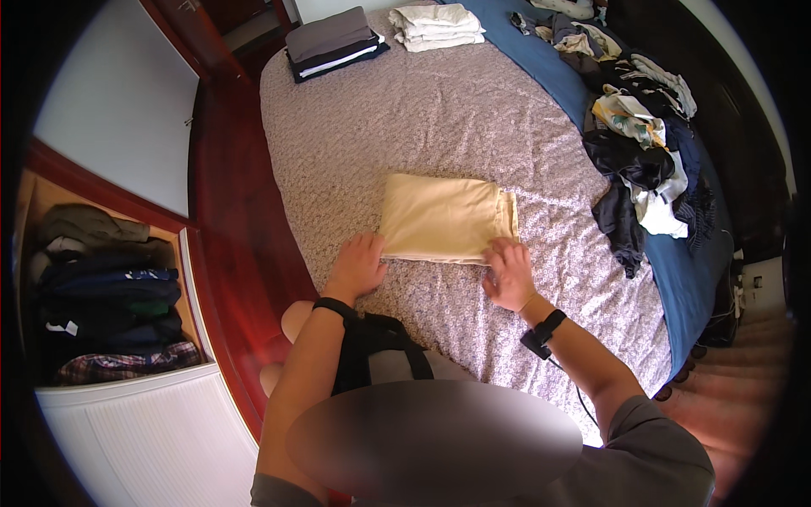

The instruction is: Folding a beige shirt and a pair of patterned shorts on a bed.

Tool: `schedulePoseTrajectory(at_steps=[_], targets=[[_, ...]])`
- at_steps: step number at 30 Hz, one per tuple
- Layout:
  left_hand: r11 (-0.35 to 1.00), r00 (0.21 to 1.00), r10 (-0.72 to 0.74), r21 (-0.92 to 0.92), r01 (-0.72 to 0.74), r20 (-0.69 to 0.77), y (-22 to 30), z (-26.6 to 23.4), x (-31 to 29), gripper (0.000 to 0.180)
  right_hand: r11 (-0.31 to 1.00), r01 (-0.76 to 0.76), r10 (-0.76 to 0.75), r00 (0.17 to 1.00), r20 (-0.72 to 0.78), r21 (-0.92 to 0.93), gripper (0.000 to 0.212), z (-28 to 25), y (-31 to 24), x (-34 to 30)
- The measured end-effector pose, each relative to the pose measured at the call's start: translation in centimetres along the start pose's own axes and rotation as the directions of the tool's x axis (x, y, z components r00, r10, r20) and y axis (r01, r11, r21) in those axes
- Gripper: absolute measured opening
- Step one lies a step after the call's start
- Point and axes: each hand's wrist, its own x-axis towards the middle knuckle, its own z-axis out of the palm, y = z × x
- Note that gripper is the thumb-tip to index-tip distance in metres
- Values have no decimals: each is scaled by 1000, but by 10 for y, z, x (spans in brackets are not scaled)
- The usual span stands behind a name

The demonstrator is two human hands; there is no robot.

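Note:
A pale yellow cloth [443, 218], folded into a flat rectangle, lies on the patterned bedspread in front of me. Its layered edge shows at the right side. Beside its near left corner, my left hand [359, 265] rests with fingers stretched out, the fingertips close to the cloth's edge. At the near right corner, the fingers of my right hand [508, 275] touch the cloth from above, slightly bent and spread. Neither hand visibly grips it. What kind of item the folded cloth is cannot be made out.
At the far left of the bed [338, 135] sit a stack of dark folded clothes [331, 40] and a cream folded stack [437, 27]. Crumpled clothes [629, 156] line the right side on a blue cover [667, 279]. A wardrobe compartment [190, 296] holds garments at left.

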Motion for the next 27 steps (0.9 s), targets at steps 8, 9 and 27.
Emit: schedulePoseTrajectory(at_steps=[8, 9, 27], targets=[[995, 998, -41, -93, 37, -43, -6, 21, 9, 34, 992, 11, -14, 999, -30, -126, 55, 12, -13, 25], [989, 992, -55, -145, 38, -114, -7, 23, 8, 32, 995, 19, -23, 999, -38, -103, 50, 10, -12, 27], [991, 998, -54, 124, 57, -33, 4, 27, 17, 17, 995, 10, -23, 991, -128, -101, 42, 21, -2, 22]])
